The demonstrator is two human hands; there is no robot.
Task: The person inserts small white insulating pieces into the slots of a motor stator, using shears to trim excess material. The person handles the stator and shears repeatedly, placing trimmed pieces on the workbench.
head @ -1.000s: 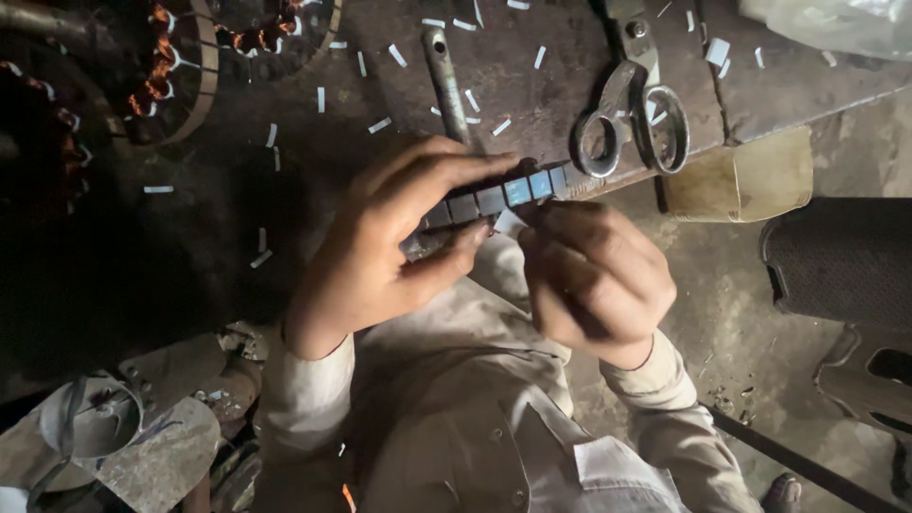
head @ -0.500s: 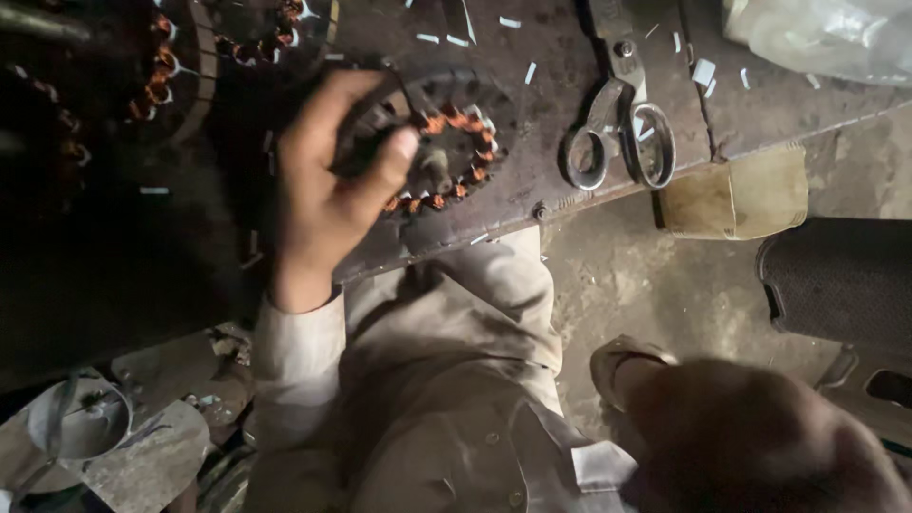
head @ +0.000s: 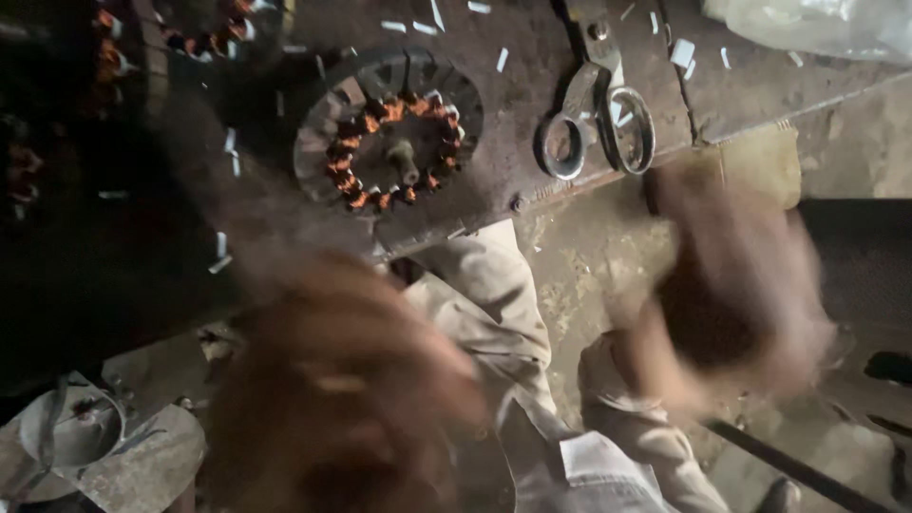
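A round motor stator [head: 385, 133] with orange copper windings lies on the dark workbench [head: 513, 76], with nothing touching it. My left hand [head: 347, 399] is a large motion blur low in the view, off the bench and above my lap. Off the bench edge, over the floor, my right hand [head: 731, 304] is just as blurred. Whether either hand holds anything is hidden by the blur. Beige trousers [head: 494, 313] show between the two hands.
Metal scissors [head: 598, 123] rest on the bench right of the stator. Small white paper strips [head: 233, 142] litter the bench top. More wound stators [head: 190, 33] sit at the back left. A metal can [head: 71, 427] stands on the floor lower left.
My left hand has let go of the stator and pulled back toward me. My right hand has risen from the lower right to beside the bench edge. The strip of pieces held earlier is gone from view.
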